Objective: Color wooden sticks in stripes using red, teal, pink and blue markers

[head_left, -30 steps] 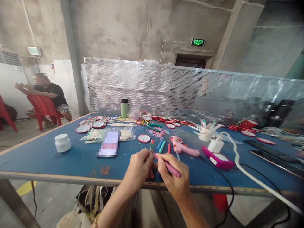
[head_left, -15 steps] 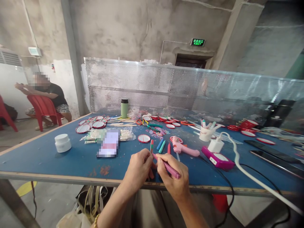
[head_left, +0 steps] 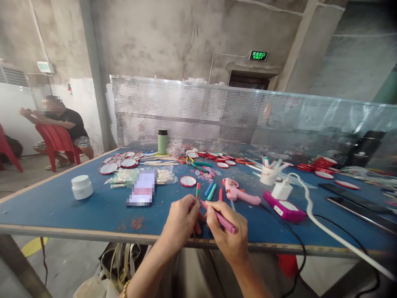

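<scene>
Close to the front edge of the blue table, my left hand (head_left: pixel 182 217) is closed around a small flat stick (head_left: pixel 198 190), whose upper end shows red and green bands. My right hand (head_left: pixel 228 229) grips a pink marker (head_left: pixel 225 221) like a pen, its tip near the stick at the left fingers. Just beyond lie a blue marker (head_left: pixel 209 189), a teal marker (head_left: pixel 211 192) and a red marker (head_left: pixel 221 193). A pink glue gun (head_left: pixel 240 193) rests to their right. A round red-rimmed disc (head_left: pixel 187 181) lies behind the stick.
A white jar (head_left: pixel 82 187), a phone (head_left: pixel 142 188) and bagged sticks (head_left: pixel 167 176) occupy the left side. Rightward are a cup of pens (head_left: pixel 269 174), a purple power strip (head_left: pixel 285 209) and a white cable (head_left: pixel 308 198). A person (head_left: pixel 66 120) sits at far left.
The pink marker and my right hand have shifted very slightly right, leaving the tip a bit farther from the stick. My left hand stays in place.
</scene>
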### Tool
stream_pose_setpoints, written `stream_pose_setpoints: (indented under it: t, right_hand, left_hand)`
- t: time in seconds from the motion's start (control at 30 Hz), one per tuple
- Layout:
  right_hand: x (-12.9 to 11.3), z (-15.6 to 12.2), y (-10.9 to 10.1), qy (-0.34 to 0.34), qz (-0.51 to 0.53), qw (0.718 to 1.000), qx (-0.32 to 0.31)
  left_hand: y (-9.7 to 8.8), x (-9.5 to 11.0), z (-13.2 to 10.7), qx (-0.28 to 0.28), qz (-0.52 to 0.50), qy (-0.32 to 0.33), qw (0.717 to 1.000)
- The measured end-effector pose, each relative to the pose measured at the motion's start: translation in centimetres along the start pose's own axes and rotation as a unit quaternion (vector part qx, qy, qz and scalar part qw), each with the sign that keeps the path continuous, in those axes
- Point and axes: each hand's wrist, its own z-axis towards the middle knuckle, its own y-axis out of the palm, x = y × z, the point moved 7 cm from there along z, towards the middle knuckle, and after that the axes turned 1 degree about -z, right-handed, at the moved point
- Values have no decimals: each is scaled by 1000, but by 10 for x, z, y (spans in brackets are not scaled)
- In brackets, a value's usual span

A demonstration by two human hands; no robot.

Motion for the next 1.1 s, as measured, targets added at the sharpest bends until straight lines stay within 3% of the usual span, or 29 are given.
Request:
stream_pose_setpoints:
  t: [1.1]
  right_hand:
    - [-2,1,1,-9,-3,1000,-4]
  left_hand:
    - [0,3,-1,-1,-18,-4,1000]
